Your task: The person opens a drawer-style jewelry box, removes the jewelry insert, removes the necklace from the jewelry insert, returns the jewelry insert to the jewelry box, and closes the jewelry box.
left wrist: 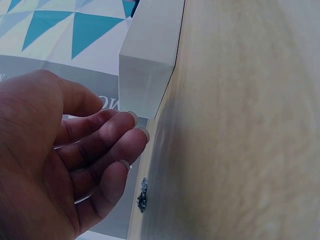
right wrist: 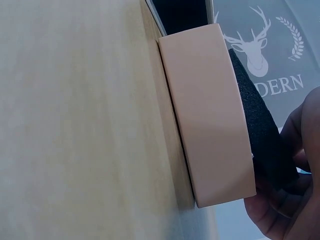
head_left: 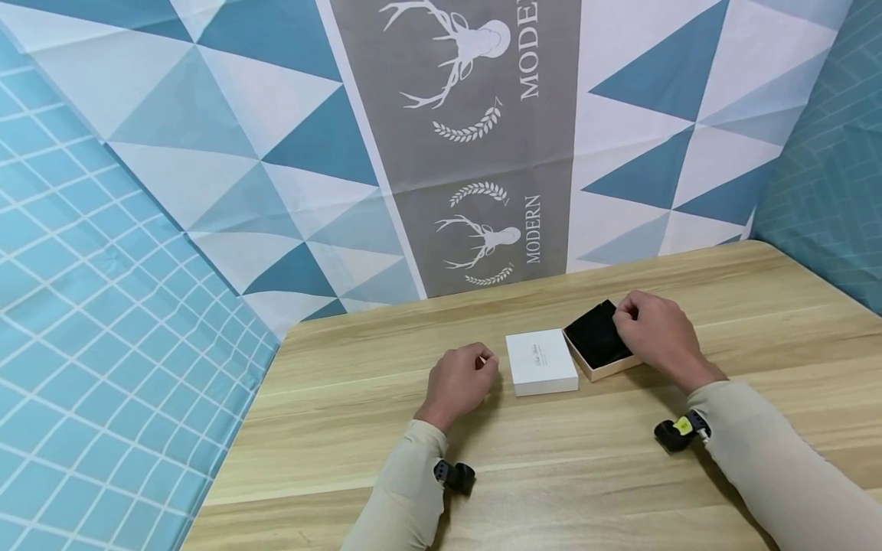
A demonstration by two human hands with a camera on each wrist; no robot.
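Observation:
An open tan box base (head_left: 615,368) sits on the table, with a black foam-like insert (head_left: 596,334) in it. My right hand (head_left: 657,329) is over its right side. In the right wrist view the insert (right wrist: 265,130) stands tilted up above the tan box wall (right wrist: 207,120), and my right thumb and fingers (right wrist: 295,200) pinch its raised edge. A white box lid (head_left: 540,361) with small printed lettering lies left of the base, their corners close together. My left hand (head_left: 459,381) rests just left of the lid, fingers loosely curled and holding nothing; its fingertips are near the lid's end (left wrist: 142,85).
The wood-grain table (head_left: 331,444) runs back to a patterned cloth wall (head_left: 482,153) with deer and triangle prints. Blue tiled-look sheets (head_left: 103,306) flank it on the left and right. A black camera (head_left: 458,477) is strapped at each wrist.

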